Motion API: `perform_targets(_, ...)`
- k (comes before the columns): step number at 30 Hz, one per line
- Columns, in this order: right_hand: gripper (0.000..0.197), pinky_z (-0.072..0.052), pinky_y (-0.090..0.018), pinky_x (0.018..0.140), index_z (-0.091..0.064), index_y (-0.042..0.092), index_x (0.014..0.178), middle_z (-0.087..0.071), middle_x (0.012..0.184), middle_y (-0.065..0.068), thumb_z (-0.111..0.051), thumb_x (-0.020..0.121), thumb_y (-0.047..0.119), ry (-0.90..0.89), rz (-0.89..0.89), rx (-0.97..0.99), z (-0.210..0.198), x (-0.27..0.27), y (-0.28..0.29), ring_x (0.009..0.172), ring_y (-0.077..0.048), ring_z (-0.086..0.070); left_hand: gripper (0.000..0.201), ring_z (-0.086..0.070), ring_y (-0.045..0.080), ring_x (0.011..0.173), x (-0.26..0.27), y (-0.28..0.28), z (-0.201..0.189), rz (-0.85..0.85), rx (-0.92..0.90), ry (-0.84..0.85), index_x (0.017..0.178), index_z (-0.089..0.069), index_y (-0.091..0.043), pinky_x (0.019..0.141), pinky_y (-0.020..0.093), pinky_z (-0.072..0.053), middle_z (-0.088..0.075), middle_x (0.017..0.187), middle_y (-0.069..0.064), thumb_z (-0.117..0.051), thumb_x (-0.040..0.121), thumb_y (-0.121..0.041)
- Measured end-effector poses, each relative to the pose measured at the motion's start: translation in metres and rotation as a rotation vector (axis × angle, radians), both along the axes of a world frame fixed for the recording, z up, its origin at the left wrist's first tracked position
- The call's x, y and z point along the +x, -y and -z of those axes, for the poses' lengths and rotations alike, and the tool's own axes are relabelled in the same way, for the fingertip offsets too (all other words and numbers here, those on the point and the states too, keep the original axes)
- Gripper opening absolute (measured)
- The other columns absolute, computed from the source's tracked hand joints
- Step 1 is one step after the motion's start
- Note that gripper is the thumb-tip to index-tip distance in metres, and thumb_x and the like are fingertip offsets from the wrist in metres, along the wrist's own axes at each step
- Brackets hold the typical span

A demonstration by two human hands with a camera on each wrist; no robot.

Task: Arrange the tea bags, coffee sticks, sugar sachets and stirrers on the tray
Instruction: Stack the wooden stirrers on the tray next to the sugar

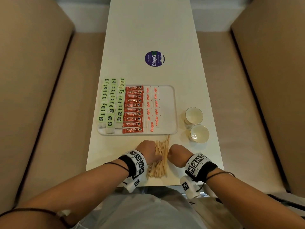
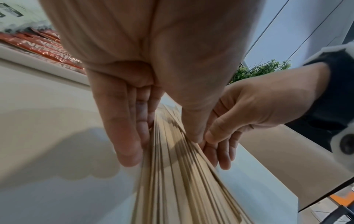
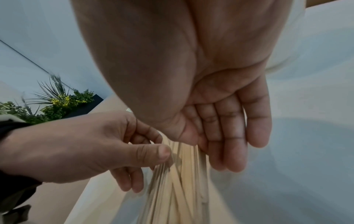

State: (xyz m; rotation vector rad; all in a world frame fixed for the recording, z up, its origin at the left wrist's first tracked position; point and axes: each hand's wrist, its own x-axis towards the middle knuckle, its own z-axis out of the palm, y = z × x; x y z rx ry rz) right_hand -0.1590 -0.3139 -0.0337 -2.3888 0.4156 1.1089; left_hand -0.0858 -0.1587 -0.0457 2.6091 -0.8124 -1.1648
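Wrists: black bands [image 1: 130, 164] carrying white blocks with black square-code markers (both arms alike)
Cords: thin, black
Top: grey

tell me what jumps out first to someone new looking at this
The tray on the white table, packed in neat columns: green tea bags at its left, red coffee sticks in the middle, sugar sachets beside them, its right strip bare. Just in front of it, the left hand and right hand squeeze a bundle of wooden stirrers between them. Two white cups stand right of the tray.
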Motion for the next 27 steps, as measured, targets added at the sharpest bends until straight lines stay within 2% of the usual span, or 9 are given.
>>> perform_targets(4,0.025,-0.044,-0.029,0.070,-0.053,0.014,0.074,-0.057,0.080,-0.004,-0.050,0.098,0.013,0.003,-0.056,0.055,-0.004,0.004,-0.006,0.079,-0.022,-0.056,0.044,-0.060,0.022,0.081,0.003,-0.004,0.000,0.008,0.011,0.051,0.098,-0.056,-0.015,0.068,0.032,-0.046,-0.062,0.092,0.003,-0.073,0.082,-0.052)
perform_targets(7,0.021,-0.047,-0.031,0.076,-0.057,0.014,0.076,-0.062,0.090,-0.006,-0.051,0.096,0.009,-0.018,-0.078,0.086,0.001,0.008,-0.009,0.088,-0.025,-0.060,0.042,-0.059,0.022,0.084,0.008,-0.007,-0.001,0.033,0.010,0.081,0.104,-0.055,-0.016,0.072,0.032,-0.048,-0.062,0.098,0.003,-0.073,0.084,-0.048)
perform_targets(8,0.017,-0.050,-0.031,0.084,-0.066,0.013,0.086,-0.066,0.098,-0.006,-0.052,0.095,0.009,-0.019,-0.088,0.105,0.004,0.009,-0.009,0.096,-0.025,-0.063,0.040,-0.060,0.023,0.086,0.011,-0.007,-0.001,0.032,0.013,0.086,0.106,-0.056,-0.017,0.074,0.033,-0.048,-0.062,0.101,0.003,-0.072,0.084,-0.046)
perform_targets(10,0.030,-0.047,-0.030,0.101,-0.071,0.016,0.118,-0.067,0.123,-0.003,-0.056,0.094,0.008,-0.026,-0.100,0.130,0.009,0.012,-0.011,0.117,-0.022,-0.061,0.038,-0.062,0.025,0.092,0.017,-0.009,-0.005,0.044,0.029,0.089,0.110,-0.056,-0.017,0.079,0.035,-0.051,-0.059,0.106,0.004,-0.071,0.086,-0.043)
perform_targets(11,0.037,-0.045,-0.029,0.105,-0.068,0.018,0.127,-0.064,0.131,-0.001,-0.056,0.093,0.008,-0.033,-0.107,0.140,0.009,0.013,-0.013,0.123,-0.020,-0.058,0.037,-0.062,0.026,0.095,0.020,-0.010,-0.007,0.049,0.037,0.081,0.112,-0.056,-0.017,0.082,0.036,-0.052,-0.057,0.108,0.004,-0.069,0.086,-0.041)
perform_targets(13,0.043,-0.040,-0.028,0.108,-0.064,0.021,0.133,-0.061,0.138,0.001,-0.055,0.093,0.007,-0.029,-0.137,0.159,0.010,0.017,-0.017,0.129,-0.019,-0.054,0.033,-0.061,0.027,0.096,0.026,-0.012,-0.008,0.068,0.047,0.053,0.115,-0.055,-0.018,0.086,0.039,-0.053,-0.053,0.110,0.005,-0.065,0.088,-0.036)
perform_targets(18,0.050,-0.035,-0.030,0.112,-0.058,0.022,0.141,-0.055,0.146,0.000,-0.054,0.094,0.006,0.008,-0.191,0.217,0.013,0.023,-0.028,0.134,-0.021,-0.049,0.018,-0.056,0.032,0.103,0.039,-0.018,-0.004,0.164,0.109,0.054,0.105,-0.049,-0.023,0.090,0.044,-0.052,-0.052,0.111,0.007,-0.051,0.087,-0.024)
perform_targets(22,0.050,-0.039,-0.033,0.112,-0.056,0.022,0.142,-0.056,0.144,-0.002,-0.050,0.095,0.006,0.036,-0.235,0.236,0.015,0.023,-0.034,0.130,-0.024,-0.052,0.029,-0.046,0.033,0.108,0.044,-0.025,-0.009,0.197,0.105,0.060,0.120,-0.051,-0.023,0.091,0.045,-0.047,-0.047,0.116,0.012,-0.052,0.091,-0.021)
perform_targets(27,0.043,-0.046,-0.038,0.105,-0.061,0.019,0.133,-0.062,0.131,-0.006,-0.050,0.094,0.006,0.044,-0.271,0.255,0.016,0.018,-0.027,0.119,-0.027,-0.058,0.043,-0.044,0.031,0.112,0.044,-0.029,-0.006,0.233,0.066,0.030,0.134,-0.047,-0.028,0.092,0.042,-0.046,-0.046,0.121,0.012,-0.056,0.093,-0.026)
